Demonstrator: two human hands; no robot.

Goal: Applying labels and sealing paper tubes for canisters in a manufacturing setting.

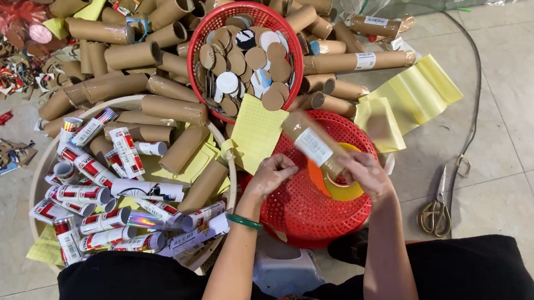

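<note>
Right hand (363,173) with fingers gripping a brown cardboard tube (309,141), tilted above an upturned red basket (303,210). Left hand (270,174) just beside, fingers curled shut, whether pinching anything impossible to tell. Tape roll (339,185) beneath the tube. Scissors (438,206) on floor, right.

A: Lighting? Bright, even, overhead; soft short shadows under the scissors (437,205).
B: Glare?
A: Shine on the floor tiles (523,98), foil glints lower left.
B: Blur?
A: Motion blur on the cardboard tube (309,143) mid-frame. Slight wide-angle bend at the edges.
</note>
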